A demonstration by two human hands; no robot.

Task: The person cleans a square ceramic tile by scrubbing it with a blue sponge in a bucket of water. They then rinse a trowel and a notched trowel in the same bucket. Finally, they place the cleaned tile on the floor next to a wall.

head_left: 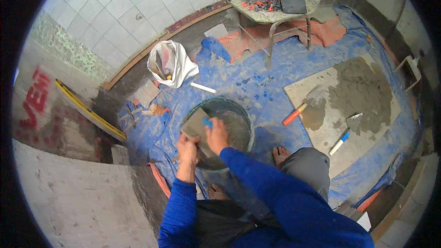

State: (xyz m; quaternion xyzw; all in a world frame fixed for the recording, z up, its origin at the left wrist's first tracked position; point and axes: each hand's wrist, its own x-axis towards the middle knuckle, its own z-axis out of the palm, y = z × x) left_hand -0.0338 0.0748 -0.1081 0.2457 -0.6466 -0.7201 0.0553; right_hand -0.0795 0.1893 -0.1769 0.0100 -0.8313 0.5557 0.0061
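Observation:
Over a round dark green tub (251, 133) of murky grey water, I hold a flat rectangular grey-tan slab (195, 120) tilted. My left hand (187, 148) is closed on the slab's lower left edge. In my right hand (217, 137) is a small blue object (207, 122), pressed against or just above the slab's face; its kind is mostly hidden by the fingers. To the right, on a mortar-covered board (328, 149), lie a trowel with a red-orange handle (292, 115) and one with a blue-and-white handle (341, 141).
Blue sheeting (271, 92) covers the floor. A white sack (183, 66) stands beyond the tub beside a white tube (203, 87). A stone-topped table (257, 14) at the back bears red and black pieces. At left a yellow level (87, 108) leans by the wall.

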